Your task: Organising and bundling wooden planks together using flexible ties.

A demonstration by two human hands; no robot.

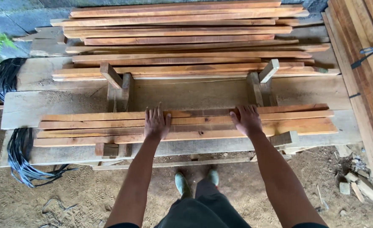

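Several long reddish wood slats (287,120) lie side by side in a near row on a rough wooden bench (186,95). My left hand (156,123) rests flat on the slats left of centre, fingers spread. Right of centre, my right hand (247,119) lies palm down on the same slats, fingers slightly curled over the far edge. Neither hand lifts anything.
A bigger stack of similar slats (182,38) lies across the back of the bench, between short upright wooden blocks (112,78). Bundled planks (363,63) with black straps run along the right. Black strap coils (20,156) hang at the left. Sandy ground with scraps lies below.
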